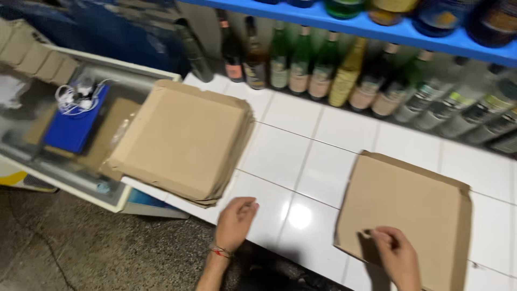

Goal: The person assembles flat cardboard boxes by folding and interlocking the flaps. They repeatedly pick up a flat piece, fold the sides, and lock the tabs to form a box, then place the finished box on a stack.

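Note:
A single flat brown cardboard box blank (pixel 409 210) lies on the white tiled counter (pixel 301 156) at the right. My right hand (pixel 396 253) pinches a flap at its near edge. My left hand (pixel 235 221) hovers with loosely curled fingers over the counter's front edge and holds nothing; a red band circles its wrist. It is just below a stack of several flat cardboard blanks (pixel 186 140) that overhangs the counter's left end.
A row of glass bottles (pixel 323 70) stands against the back wall under a blue shelf (pixel 377 24) with more bottles. To the left, a glass-topped case (pixel 64 124) holds a blue box with white cables. Dark stone floor lies below.

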